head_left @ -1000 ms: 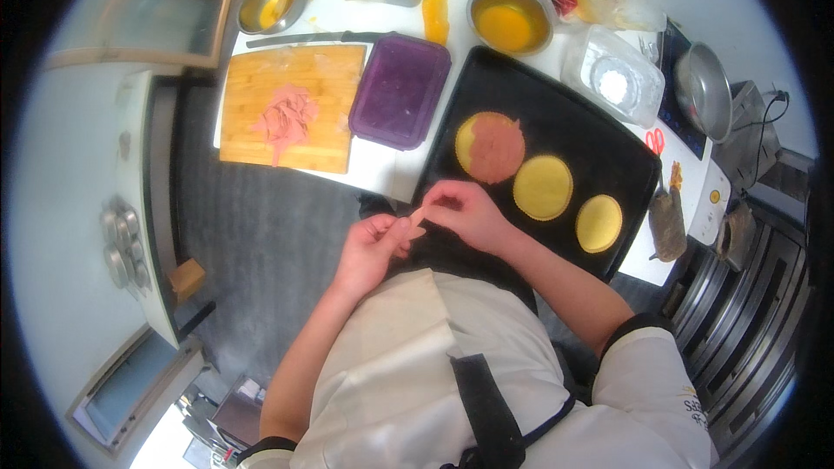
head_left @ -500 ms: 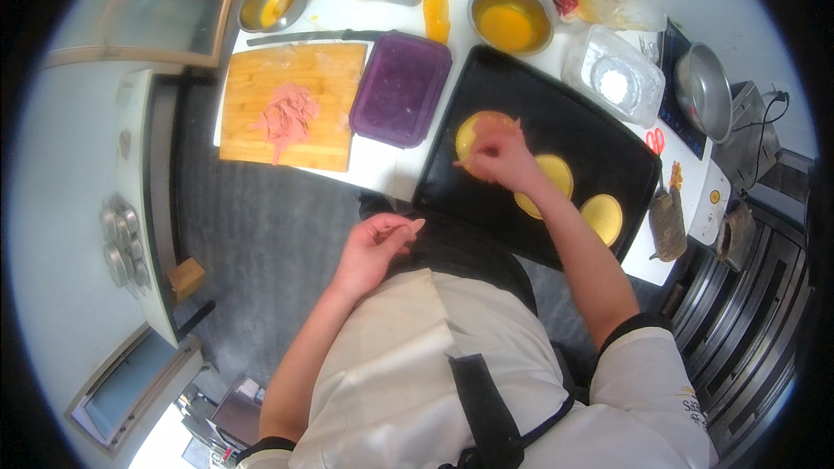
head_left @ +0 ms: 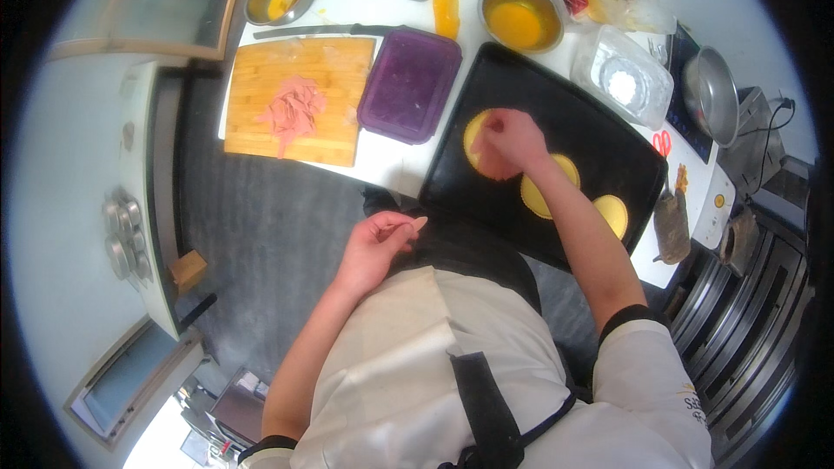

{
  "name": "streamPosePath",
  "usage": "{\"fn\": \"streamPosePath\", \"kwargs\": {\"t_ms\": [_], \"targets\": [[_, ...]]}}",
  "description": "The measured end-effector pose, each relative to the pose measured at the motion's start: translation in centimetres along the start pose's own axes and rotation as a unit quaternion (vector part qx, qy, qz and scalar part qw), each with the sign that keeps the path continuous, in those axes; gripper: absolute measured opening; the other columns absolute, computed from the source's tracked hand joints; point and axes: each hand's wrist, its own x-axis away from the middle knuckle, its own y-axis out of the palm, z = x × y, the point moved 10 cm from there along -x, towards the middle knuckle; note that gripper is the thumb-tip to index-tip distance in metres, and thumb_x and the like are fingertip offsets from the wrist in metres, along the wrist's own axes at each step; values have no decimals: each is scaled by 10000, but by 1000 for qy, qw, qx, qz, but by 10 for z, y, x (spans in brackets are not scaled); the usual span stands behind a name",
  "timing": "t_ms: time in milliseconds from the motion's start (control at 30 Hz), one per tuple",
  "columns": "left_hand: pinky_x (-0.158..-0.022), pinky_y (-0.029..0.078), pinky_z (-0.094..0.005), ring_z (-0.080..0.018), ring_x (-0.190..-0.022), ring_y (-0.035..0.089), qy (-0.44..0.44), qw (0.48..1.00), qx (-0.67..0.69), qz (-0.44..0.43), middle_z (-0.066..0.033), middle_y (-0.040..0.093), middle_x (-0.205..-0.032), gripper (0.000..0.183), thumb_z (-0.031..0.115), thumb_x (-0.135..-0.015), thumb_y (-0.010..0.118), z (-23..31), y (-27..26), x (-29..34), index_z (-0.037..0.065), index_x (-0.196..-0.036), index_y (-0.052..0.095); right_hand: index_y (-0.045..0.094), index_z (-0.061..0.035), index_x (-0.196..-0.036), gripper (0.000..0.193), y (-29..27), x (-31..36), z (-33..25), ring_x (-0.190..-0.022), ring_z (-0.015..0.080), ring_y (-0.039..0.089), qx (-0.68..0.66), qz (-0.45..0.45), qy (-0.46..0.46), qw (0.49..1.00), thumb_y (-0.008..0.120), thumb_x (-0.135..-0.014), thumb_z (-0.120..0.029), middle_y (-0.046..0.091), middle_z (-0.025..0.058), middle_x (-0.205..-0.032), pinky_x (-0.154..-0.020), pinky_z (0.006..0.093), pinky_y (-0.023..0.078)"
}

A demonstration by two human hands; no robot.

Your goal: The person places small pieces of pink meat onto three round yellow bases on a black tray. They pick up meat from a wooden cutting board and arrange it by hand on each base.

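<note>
Hands [head_left: 519, 141] have parted: pink-topped disc [head_left: 494, 165] beneath right, apart from left

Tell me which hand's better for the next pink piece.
Probably the right hand: it's over a fluted yellow round; the left hand, pinching a pink piece, is off the baking tray.

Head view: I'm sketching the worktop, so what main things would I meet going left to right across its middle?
Wooden board with pink slices, purple box or lid, black tray under the right hand, clear container, metal bowl.
</note>
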Motion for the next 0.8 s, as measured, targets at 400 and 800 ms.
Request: {"fn": "streamPosePath", "kwargs": {"t_ms": [400,800], "targets": [[-851,594,-289,-117,-976,714,11,1000,7,0,-75,793,-1105,158,110,-1109,690,1,-1,-2,0,-1217,725,778,-69,-1082,321,-5,41,-48,-910,343,774,55,109,-112,986,752,-981,-372,793,137,-992,-881,473,615],[-836,577,-259,-96,-960,710,18,999,45,20,-55,791,-1145,162,114,-1110,684,5,-4,-6,48,-1255,711,722,-21,-1140,216,101,123,-104,-850,98,662,-481,-271,-17,834,708,-1089,-230,727,17,-983,-755,274,548]]}}
